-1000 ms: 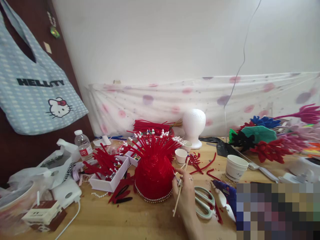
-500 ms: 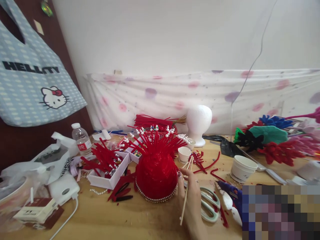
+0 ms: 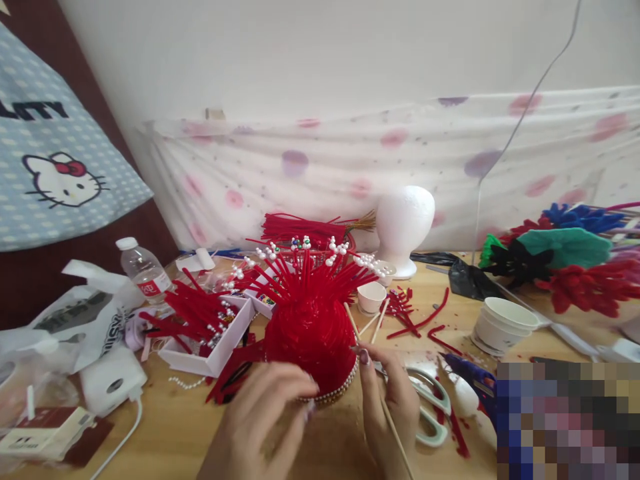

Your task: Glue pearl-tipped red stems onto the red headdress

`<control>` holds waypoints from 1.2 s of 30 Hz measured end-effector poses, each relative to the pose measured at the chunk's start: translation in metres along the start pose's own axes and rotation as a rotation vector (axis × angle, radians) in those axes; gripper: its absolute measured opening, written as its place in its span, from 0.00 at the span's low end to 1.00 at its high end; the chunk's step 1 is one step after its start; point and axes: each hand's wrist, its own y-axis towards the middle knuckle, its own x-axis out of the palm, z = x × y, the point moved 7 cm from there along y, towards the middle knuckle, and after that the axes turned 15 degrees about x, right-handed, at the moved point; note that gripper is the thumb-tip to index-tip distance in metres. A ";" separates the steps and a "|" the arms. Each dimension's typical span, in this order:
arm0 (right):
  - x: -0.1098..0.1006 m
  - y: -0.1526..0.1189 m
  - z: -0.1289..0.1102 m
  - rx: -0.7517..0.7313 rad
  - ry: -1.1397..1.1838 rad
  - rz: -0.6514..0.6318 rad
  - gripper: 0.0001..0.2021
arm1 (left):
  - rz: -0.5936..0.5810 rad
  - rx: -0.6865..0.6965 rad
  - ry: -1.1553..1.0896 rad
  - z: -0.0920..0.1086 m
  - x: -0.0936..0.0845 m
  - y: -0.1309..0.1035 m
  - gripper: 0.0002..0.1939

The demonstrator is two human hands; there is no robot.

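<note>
Scissors (image 3: 440,437), one foam head (image 3: 405,223) and one bottle (image 3: 143,270) surround our one red cap (image 3: 310,340) on the worktop (image 3: 175,433). Our left hand (image 3: 260,420) partly blocks it, grip unclear to us; our right hand (image 3: 390,400) clamps one stick (image 3: 397,434).

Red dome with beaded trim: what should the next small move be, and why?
Probably steady the red dome with the left hand: it is in front of the dome's lower edge, while the right hand holds a thin stick alongside.
</note>
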 end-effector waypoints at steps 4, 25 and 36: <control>0.003 -0.003 -0.011 -0.073 0.045 -0.054 0.13 | 0.362 -0.049 0.844 -0.007 -0.052 0.020 0.15; 0.021 -0.010 -0.026 -0.225 0.008 -0.112 0.13 | 0.188 -0.089 1.203 -0.030 -0.030 0.045 0.26; 0.007 -0.009 -0.027 -0.171 0.050 0.014 0.13 | 0.192 -0.085 1.205 -0.030 -0.031 0.044 0.26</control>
